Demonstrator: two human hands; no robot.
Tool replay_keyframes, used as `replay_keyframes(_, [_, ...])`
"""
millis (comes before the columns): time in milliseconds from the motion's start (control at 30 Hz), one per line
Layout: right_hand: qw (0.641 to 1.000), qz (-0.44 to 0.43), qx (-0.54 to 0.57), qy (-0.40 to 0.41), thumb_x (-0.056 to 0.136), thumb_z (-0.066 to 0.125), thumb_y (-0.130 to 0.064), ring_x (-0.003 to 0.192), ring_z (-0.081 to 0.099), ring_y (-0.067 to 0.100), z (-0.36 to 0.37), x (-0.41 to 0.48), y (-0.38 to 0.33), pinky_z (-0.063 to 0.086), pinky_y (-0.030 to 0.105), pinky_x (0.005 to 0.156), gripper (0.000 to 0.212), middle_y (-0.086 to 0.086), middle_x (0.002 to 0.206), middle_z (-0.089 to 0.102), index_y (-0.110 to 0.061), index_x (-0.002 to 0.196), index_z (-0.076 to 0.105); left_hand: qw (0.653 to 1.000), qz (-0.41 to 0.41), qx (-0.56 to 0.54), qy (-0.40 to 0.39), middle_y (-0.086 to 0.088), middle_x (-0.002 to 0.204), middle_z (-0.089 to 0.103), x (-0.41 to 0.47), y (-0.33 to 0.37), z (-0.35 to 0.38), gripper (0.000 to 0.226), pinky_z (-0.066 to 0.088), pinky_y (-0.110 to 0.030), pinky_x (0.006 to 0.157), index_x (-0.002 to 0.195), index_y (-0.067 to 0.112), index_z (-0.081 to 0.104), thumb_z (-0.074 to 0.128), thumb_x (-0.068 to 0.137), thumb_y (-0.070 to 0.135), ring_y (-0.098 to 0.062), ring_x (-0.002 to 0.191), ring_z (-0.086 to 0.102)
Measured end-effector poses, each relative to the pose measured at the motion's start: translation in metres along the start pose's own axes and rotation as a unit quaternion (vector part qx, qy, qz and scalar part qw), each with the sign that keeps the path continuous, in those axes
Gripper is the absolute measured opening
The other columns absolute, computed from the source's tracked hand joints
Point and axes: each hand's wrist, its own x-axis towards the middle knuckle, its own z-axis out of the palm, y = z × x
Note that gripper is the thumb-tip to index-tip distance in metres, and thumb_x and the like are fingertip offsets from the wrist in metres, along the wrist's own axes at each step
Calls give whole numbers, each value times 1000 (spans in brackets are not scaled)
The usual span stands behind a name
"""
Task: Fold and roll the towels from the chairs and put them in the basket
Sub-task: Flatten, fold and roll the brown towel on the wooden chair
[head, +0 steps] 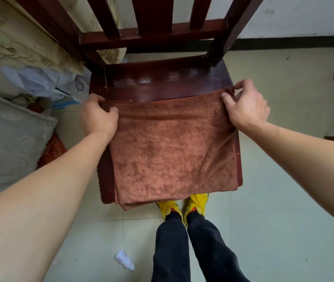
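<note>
towel (174, 151), rust-brown and plush, spread flat over the front part of the seat, doubled into layers, near edge hanging slightly past the seat's front rim, lower left corner drooping lowest. far edge straight across the seat, pinched at both corners. diagonal crease along the right side.

chair (162, 82), dark red-brown wood, slatted back rising at the top of the view, bare glossy strip of seat showing between the back and the towel's far edge.

floor (284, 180), pale tile, under and around the chair.

bedding (9, 135), pale patterned fabric, piled at left beside the chair, with crumpled plastic bags (46, 82) above it.

left hand (99, 115), at the towel's far left corner, grip clamped on the cloth, thumb on top, fingers curled under the edge.

right hand (245, 106), at the far right corner, grip clamped on the cloth between thumb and fingers, edge lifted a little.

dark trousers (190, 251) and yellow shoes (196, 202), just in front of the seat, toes hidden under the towel's overhang.

small white bottle (124, 259), lying on the floor at lower left, well apart from the chair.
</note>
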Motion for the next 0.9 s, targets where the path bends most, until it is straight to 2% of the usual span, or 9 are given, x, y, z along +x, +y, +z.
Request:
replay_keyframes(100, [999, -21, -15, -44, 82, 65, -51, 106, 60, 34, -6, 2, -3, 45, 41, 87, 43, 3, 109, 66, -28, 116, 55, 992, 65, 76, -71, -14, 120, 56, 4, 6, -8, 42, 44, -35, 87, 119, 15, 58, 69, 79, 20, -32, 111, 54])
replay_keyframes(200, [996, -23, -19, -84, 82, 67, -44, 103, 61, 33, -8, 5, -7, 47, 39, 84, 31, 5, 102, 69, -25, 106, 65, 984, 53, 108, -129, -11, 104, 64, 8, 9, -13, 30, 44, -32, 77, 105, 14, 65, 73, 78, 22, -31, 100, 60])
replay_keyframes(333, [996, 16, 67, -57, 84, 64, -44, 102, 62, 29, -16, 18, -15, 51, 40, 88, 30, 4, 103, 69, -24, 106, 66, 993, -12, -16, -120, -2, 85, 59, 21, 13, -22, 11, 37, -25, 66, 83, 17, 61, 71, 79, 16, -18, 81, 56])
replay_keyframes(400, [996, 16, 86, -36, 84, 63, -44, 104, 62, 27, -18, 29, -22, 50, 40, 91, 32, 2, 107, 69, -25, 109, 65, 990, -49, -90, -101, 3, 75, 55, 34, 18, -23, 20, 38, -19, 56, 72, 22, 55, 69, 80, 11, -10, 68, 52])
replay_keyframes(467, [996, 11, 80, -30, 85, 62, -44, 106, 62, 26, -15, 41, -29, 50, 41, 92, 32, 2, 110, 68, -26, 112, 63, 985, -70, -128, -90, 6, 72, 53, 47, 20, -19, 27, 43, -20, 58, 69, 26, 50, 68, 80, 8, -11, 68, 54])
replay_keyframes(567, [998, 1, 45, -39, 86, 61, -42, 106, 62, 28, -5, 52, -34, 50, 41, 92, 32, 3, 111, 67, -26, 113, 61, 989, -74, -119, -41, -1, 91, 63, 56, 20, -5, 18, 51, -28, 74, 86, 23, 60, 67, 76, 9, -20, 89, 61])
replay_keyframes(667, [999, -12, 15, -33, 85, 63, -45, 109, 60, 29, -2, 50, -33, 49, 42, 92, 38, 3, 115, 66, -25, 117, 58, 993, -66, -98, -12, -5, 112, 62, 53, 12, 6, 38, 51, -32, 88, 111, 19, 59, 69, 75, 18, -21, 100, 59])
replay_keyframes(767, [999, -7, 43, 5, 84, 62, -49, 111, 58, 24, -10, 27, -20, 47, 42, 92, 42, -1, 118, 62, -27, 119, 53, 994, -69, -88, 15, -8, 113, 61, 29, -2, 4, 44, 50, -36, 88, 111, 18, 55, 72, 72, 30, -25, 102, 59])
replay_keyframes(900, [992, 70, 105, 9, 87, 57, -41, 102, 61, 25, -10, -31, 24, 48, 38, 87, 22, 0, 105, 66, -24, 101, 61, 989, -124, -63, 43, -15, 111, 63, -39, -24, -3, 32, 45, -35, 86, 108, 10, 59, 68, 82, 27, -32, 105, 58])
